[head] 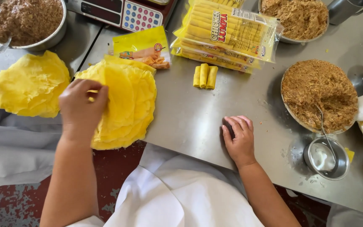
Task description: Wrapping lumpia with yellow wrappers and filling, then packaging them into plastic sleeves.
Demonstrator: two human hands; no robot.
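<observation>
Steel worktop [198, 113]: our left hand [82, 110] pinches the top wrapper [124, 101] on the yellow stack.
The sheet looks thin, soft, tearable; best lifted at its edge. Right of the stack, our right hand [239, 141] rests flat, its grip open, empty.

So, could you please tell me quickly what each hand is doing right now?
Left hand: fingers pinching the top yellow wrapper of the stack.
Right hand: open, palm down, resting flat on the steel table, holding nothing.
</observation>
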